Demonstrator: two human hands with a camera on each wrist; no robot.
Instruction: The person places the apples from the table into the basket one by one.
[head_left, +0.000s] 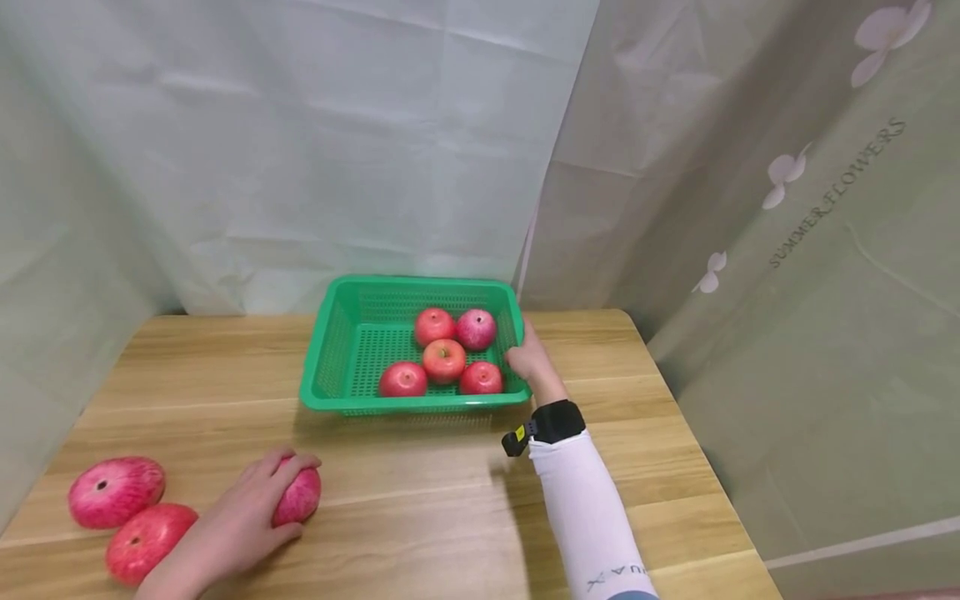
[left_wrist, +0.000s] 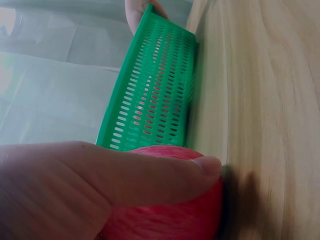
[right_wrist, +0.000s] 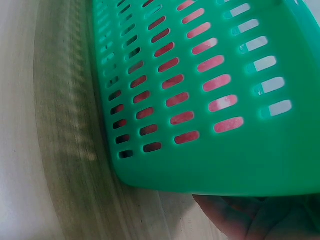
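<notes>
My left hand (head_left: 243,510) curls over a pinkish-red apple (head_left: 302,497) at the front left of the table. In the left wrist view, the thumb (left_wrist: 165,175) lies across that apple, close over the wood. My right hand (head_left: 534,365) grips the right end of a green plastic basket (head_left: 405,403), thumb at the rim and the other fingers mostly hidden. Inside the basket several red apples sit toward the right, among them an orange-red one (head_left: 444,361) and a darker pink one (head_left: 476,329). Through the slots in the right wrist view, red shows behind the basket wall (right_wrist: 200,170).
Two more apples lie left of my left hand: a streaked pink one (head_left: 116,492) and a red one (head_left: 150,542). The wooden table (head_left: 420,508) has pale hanging cloth (head_left: 360,150) behind it and printed curtain (head_left: 825,333) along its right side.
</notes>
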